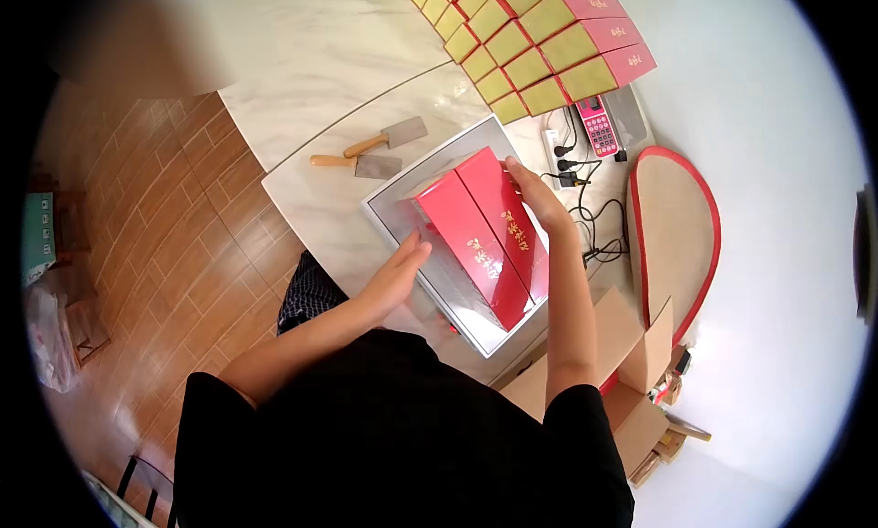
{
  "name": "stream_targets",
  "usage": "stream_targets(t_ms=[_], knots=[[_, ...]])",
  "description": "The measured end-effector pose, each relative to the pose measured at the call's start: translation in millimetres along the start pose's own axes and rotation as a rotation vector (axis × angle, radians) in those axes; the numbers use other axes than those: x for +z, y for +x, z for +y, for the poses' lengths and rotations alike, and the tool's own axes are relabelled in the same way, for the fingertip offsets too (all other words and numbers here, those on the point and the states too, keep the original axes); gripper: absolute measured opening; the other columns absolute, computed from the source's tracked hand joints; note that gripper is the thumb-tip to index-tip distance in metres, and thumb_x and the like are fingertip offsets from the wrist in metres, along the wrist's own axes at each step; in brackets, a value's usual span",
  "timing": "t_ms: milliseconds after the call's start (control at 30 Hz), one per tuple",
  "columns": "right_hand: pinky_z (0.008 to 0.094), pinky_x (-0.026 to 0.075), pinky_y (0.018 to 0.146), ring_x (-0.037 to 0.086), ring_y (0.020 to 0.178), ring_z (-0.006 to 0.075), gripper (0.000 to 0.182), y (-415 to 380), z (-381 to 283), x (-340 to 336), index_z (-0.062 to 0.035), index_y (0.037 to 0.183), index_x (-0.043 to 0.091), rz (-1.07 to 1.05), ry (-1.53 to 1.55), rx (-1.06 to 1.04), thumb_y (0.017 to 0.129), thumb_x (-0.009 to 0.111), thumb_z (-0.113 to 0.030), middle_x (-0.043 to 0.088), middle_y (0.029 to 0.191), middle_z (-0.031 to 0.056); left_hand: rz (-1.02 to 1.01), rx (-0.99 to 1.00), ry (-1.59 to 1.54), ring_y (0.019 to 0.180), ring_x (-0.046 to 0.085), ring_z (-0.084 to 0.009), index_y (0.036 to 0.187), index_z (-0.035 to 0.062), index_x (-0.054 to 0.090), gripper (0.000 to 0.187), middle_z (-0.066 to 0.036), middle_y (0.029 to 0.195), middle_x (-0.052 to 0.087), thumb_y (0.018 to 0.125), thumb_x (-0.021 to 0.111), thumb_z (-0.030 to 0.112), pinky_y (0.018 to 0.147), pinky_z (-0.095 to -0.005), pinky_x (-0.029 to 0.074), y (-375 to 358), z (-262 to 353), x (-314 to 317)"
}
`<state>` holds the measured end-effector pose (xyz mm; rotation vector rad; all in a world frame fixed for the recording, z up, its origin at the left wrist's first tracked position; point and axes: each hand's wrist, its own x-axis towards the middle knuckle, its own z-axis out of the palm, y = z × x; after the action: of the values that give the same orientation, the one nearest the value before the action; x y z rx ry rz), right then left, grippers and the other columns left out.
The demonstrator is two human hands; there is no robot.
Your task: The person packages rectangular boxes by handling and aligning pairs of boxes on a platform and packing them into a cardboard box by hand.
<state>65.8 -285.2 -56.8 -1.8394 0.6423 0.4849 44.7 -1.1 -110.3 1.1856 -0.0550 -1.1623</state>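
Black shirt cloth (384, 427) is nearest the camera. Beyond it, I find two red boxes, the left box (468, 240) and the right box (501, 208), lying long side against long side on a metal-topped platform (391, 197) set on the bench (293, 80). Gold characters mark their upper faces.

Left hand (395, 274): extended, fingers close together, at the outer side of the left box; I cannot confirm contact. Right hand (540, 197): fingers slightly bent, unclosed, at the far end of the right box's outer side, apparently touching its edge. Neither is seen pinching anything.

Handling, in my judgement: rigid card, square-edged, likely moderate in weight, though the contents are hidden. The surface is glossy, so I would expect it to slip under dry fingertips, and the corners could dent or scuff. I would take the pair with flat palms on the two outer long sides, near mid-length, pressing evenly inward. A hold at one end risks the boxes sliding along their shared seam. Pressing on the top faces would give little purchase.

Nearby, I note two cleavers (408, 132) beside the platform, a power strip (552, 149) with black cables beyond the right hand, and stacked boxes (529, 68) at the far side.
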Motion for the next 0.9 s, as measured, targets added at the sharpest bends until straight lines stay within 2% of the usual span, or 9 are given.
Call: stream_targets(t_ms=[100, 233, 367, 467, 567, 600, 700, 867, 900], knots=[[0.0338, 0.033, 0.103, 0.05, 0.117, 0.0214, 0.067, 4.3, -1.0, 5.2, -0.0043, 0.131, 0.052, 0.052, 0.024, 0.018, 0.095, 0.036, -0.058, 0.056, 0.127, 0.0106, -0.004, 0.158, -0.008, 0.141, 0.02, -0.0248, 0.146, -0.007, 0.011, 0.074, -0.018, 0.151, 0.024, 0.099, 0.039, 0.043, 0.112, -0.0341, 0.019, 17.9, 7.2, 6.5], [0.0312, 0.044, 0.094, 0.059, 0.102, 0.0176, 0.061, -3.5, -2.9, 16.0, -0.0021, 0.125, 0.056, -0.059, 0.189, 0.086, 0.092, 0.05, -0.053, 0.062, 0.115, 0.0137, 0.027, -0.01, -0.04, 0.136, 0.029, -0.0236, 0.145, -0.0069, 0.014, 0.073, -0.018, 0.147, 0.03, 0.098, 0.04, 0.043, 0.11, -0.0334, 0.024, 17.0, 29.4, 19.8], [0.0291, 0.048, 0.085, 0.061, 0.094, 0.0167, 0.057, -38.8, -18.9, 11.4, -0.0005, 0.123, 0.057, 0.048, 0.095, 0.032, 0.091, 0.056, -0.048, 0.064, 0.11, 0.0125, 0.019, 0.207, 0.068, 0.128, 0.038, -0.0229, 0.144, -0.0058, 0.017, 0.07, -0.018, 0.141, 0.038, 0.099, 0.042, 0.042, 0.106, -0.0329, 0.029, 27.2, 33.2, 34.9], [0.0302, 0.048, 0.082, 0.061, 0.089, 0.0162, 0.059, -90.0, -20.5, 5.5, -0.0017, 0.121, 0.058, 0.33, 0.138, -0.13, 0.085, 0.064, -0.048, 0.065, 0.099, 0.0108, -0.07, 0.332, 0.162, 0.128, 0.039, -0.0242, 0.144, -0.0062, 0.016, 0.069, -0.02, 0.141, 0.037, 0.099, 0.042, 0.039, 0.106, -0.0332, 0.029, 21.6, 54.3, 57.2], [0.0292, 0.046, 0.086, 0.059, 0.096, 0.0141, 0.053, -152.8, -18.9, 9.1, -0.0027, 0.127, 0.054, 0.598, 0.229, -0.307, 0.087, 0.065, -0.035, 0.064, 0.106, 0.0093, -0.176, 0.547, 0.264, 0.136, 0.03, -0.0292, 0.145, -0.0073, 0.01, 0.071, -0.026, 0.147, 0.028, 0.099, 0.043, 0.036, 0.11, -0.0354, 0.023, 26.5, 64.4, 81.5], [0.0302, 0.044, 0.091, 0.057, 0.103, 0.0152, 0.058, -167.3, -14.5, 17.4, -0.0029, 0.135, 0.046, 0.694, 0.325, -0.401, 0.087, 0.066, -0.028, 0.061, 0.114, 0.0093, -0.21, 0.582, 0.355, 0.14, 0.02, -0.0321, 0.145, -0.0074, 0.008, 0.073, -0.027, 0.149, 0.02, 0.099, 0.043, 0.037, 0.113, -0.0367, 0.018, 23.2, 74.2, 89.2], [0.0308, 0.037, 0.1, 0.046, 0.119, 0.0162, 0.072, -194.7, 4.4, 42.9, -0.0044, 0.147, 0.027, 0.884, 0.427, -0.523, 0.089, 0.064, -0.023, 0.047, 0.135, 0.0114, -0.286, 0.678, 0.457, 0.141, 0.016, -0.0326, 0.145, -0.0081, 0.01, 0.075, -0.026, 0.15, 0.018, 0.098, 0.044, 0.039, 0.114, -0.0371, 0.016, 20.3, 86.3, 104.7], [0.0351, 0.032, 0.106, 0.032, 0.137, 0.0283, 0.061, -214.6, 12.1, 90.8, 0.0001, 0.14, 0.039, 1.084, 0.268, -0.369, 0.088, 0.063, -0.022, 0.035, 0.146, 0.0231, -0.315, 0.778, 0.493, 0.138, 0.028, -0.0286, 0.144, -0.0068, 0.019, 0.071, -0.022, 0.148, 0.027, 0.099, 0.037, 0.045, 0.111, -0.0344, 0.022, 18.3, 94.0, 111.9], [0.0362, 0.037, 0.103, 0.036, 0.135, 0.0277, 0.064, -212.9, 13.3, 98.8, -0.0021, 0.143, 0.033, 1.126, 0.305, -0.363, 0.09, 0.061, -0.022, 0.035, 0.146, 0.0213, -0.34, 0.77, 0.516, 0.138, 0.028, -0.0286, 0.144, -0.0068, 0.019, 0.071, -0.022, 0.148, 0.027, 0.099, 0.037, 0.045, 0.111, -0.0344, 0.022, 18.5, 98.7, 110.3]])
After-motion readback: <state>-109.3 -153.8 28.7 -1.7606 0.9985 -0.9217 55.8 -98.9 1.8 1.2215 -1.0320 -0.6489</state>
